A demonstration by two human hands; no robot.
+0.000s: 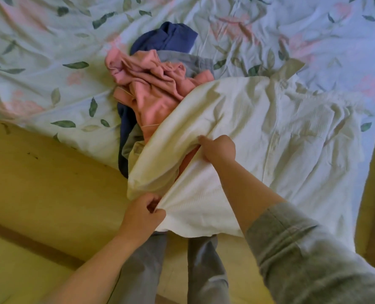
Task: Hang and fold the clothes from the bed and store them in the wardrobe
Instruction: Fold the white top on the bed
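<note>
The crumpled white cotton button-front shirt (259,132) lies spread over the near right part of the bed, its left side draped onto the heap of other clothes. My left hand (143,208) pinches its near edge just off the mattress; my right hand (219,150) grips a bunched fold further in. I judge I'm at the start of dealing with this shirt, drawing it clear. Next I need to lift it free of the rumpled pink garment (151,88) it overlaps, then flatten or hang it. Beyond are a navy blue garment (169,38) and a grey one (188,61), all on the leaf-printed pale bedsheet (39,51). The wardrobe isn't in view.
</note>
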